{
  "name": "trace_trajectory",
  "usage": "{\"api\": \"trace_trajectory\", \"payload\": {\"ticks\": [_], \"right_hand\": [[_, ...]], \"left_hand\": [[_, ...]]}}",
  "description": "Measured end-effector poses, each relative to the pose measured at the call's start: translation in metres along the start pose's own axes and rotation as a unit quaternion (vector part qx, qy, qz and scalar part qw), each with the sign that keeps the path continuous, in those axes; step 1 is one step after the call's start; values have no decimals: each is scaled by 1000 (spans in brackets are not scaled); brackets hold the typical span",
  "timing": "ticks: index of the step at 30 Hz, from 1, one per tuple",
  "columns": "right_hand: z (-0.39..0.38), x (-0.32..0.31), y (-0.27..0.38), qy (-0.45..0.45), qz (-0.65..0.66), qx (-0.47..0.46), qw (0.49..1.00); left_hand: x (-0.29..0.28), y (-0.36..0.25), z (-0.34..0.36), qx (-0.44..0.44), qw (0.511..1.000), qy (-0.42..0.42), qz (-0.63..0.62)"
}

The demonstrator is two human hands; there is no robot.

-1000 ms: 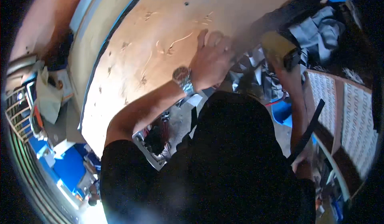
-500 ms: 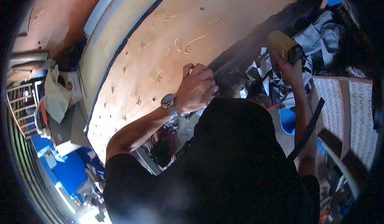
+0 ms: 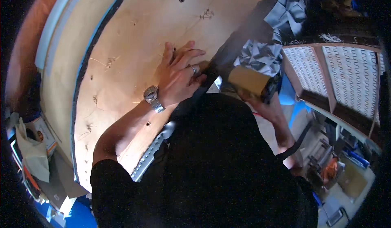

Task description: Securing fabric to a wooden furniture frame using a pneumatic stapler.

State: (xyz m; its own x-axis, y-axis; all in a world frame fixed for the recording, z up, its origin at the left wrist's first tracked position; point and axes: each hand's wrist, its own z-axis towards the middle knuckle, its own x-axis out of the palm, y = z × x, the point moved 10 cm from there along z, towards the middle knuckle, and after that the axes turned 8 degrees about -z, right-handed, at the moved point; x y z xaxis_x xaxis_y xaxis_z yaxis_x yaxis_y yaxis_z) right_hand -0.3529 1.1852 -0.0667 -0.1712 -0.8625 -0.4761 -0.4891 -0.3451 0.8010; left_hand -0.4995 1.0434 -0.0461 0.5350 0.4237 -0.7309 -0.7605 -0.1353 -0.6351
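A large tan panel [image 3: 142, 28] with thread tufts and small dark holes lies in front of me. Its surface carries my left hand [image 3: 179, 75], fingers spread, a ring and a wristwatch on. The heel of that hand rests beside a dark strip [image 3: 234, 45] along the panel's near right edge. My right hand [image 3: 260, 108] is closed around a yellow tool [image 3: 248, 80] with a black end, its exact kind unclear. The tool is just right of the dark strip, and its underside is hidden.
Crumpled grey fabric [image 3: 260, 57] lies beyond the tool. To the right stand frames with wavy springs on white backing [image 3: 350, 79]. Assorted items, one of them orange [image 3: 330, 170], sit at lower right. On the left are a pale bag [image 3: 34, 150] and boards.
My left hand has gone from curled at the panel's edge to spread on its surface. The yellow tool in my right hand has come closer and leftward. The view has shifted.
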Motion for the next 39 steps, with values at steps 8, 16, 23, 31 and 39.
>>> {"api": "trace_trajectory", "payload": {"ticks": [8, 16, 23, 31, 39], "right_hand": [[-4, 27, 16, 12, -225, -65, 972], [-4, -34, -23, 19, -3, 17, 1000], [33, -142, -179, -89, 22, 185, 979], [200, -262, -402, -61, 158, 322, 932], [398, -394, -484, -77, -273, 156, 946]], "left_hand": [[4, 1, -2, -4, 999, 25, 27], [1, 8, 29, -38, 998, 30, 32], [26, 30, 194, 46, 994, -19, 99], [43, 38, 455, 128, 985, -91, 69], [179, 9, 737, 130, 981, 0, 145]]}}
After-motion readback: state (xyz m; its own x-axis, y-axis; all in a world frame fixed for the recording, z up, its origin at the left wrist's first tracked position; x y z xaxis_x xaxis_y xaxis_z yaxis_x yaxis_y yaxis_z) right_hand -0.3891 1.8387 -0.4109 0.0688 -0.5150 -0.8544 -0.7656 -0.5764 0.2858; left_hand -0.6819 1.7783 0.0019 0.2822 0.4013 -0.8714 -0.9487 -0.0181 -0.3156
